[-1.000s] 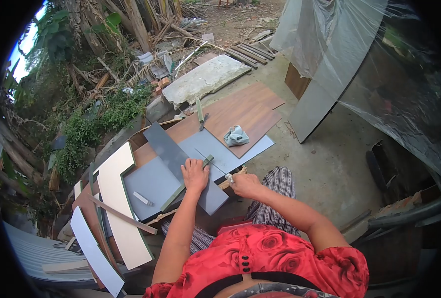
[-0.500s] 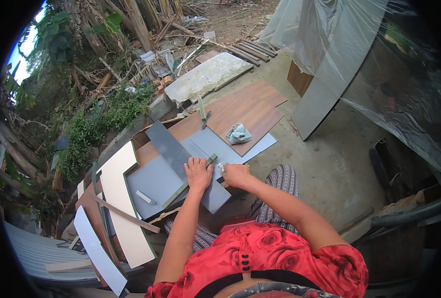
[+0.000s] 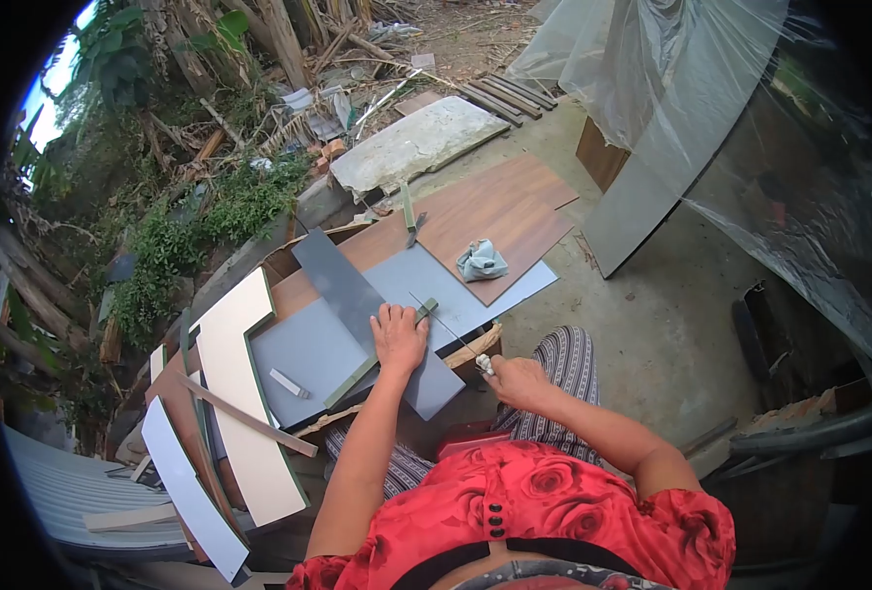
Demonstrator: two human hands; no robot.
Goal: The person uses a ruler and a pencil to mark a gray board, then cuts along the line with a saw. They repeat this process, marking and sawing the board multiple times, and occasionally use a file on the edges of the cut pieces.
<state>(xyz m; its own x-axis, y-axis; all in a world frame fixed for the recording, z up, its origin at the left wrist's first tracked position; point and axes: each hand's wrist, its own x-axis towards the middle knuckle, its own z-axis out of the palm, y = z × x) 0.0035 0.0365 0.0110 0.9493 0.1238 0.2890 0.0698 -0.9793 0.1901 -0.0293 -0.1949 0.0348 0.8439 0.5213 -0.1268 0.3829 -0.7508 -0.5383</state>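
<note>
My left hand (image 3: 400, 337) lies with fingers spread over a dark grey board (image 3: 338, 285) and a narrow green-edged strip (image 3: 355, 379) crossing it. My right hand (image 3: 517, 381) is closed round the white, wrapped-looking handle (image 3: 484, 364) of a thin, straight blade (image 3: 454, 334). The blade slants forward and left to the strip's far end, just right of my left fingers. Beneath the dark board is a light grey panel (image 3: 303, 344), with a small whitish block (image 3: 290, 383) on it.
Brown wood-grain boards (image 3: 515, 211) lie ahead, with a crumpled pale cloth (image 3: 481, 261) on one. Cream board offcuts (image 3: 244, 393) and a white strip (image 3: 188, 492) are at left. A leaning panel (image 3: 652, 206) under plastic sheeting (image 3: 642, 69) stands at right.
My right hand has drawn back towards me and to the right, bringing more of the thin blade into sight. My left hand stays on the strip and board.
</note>
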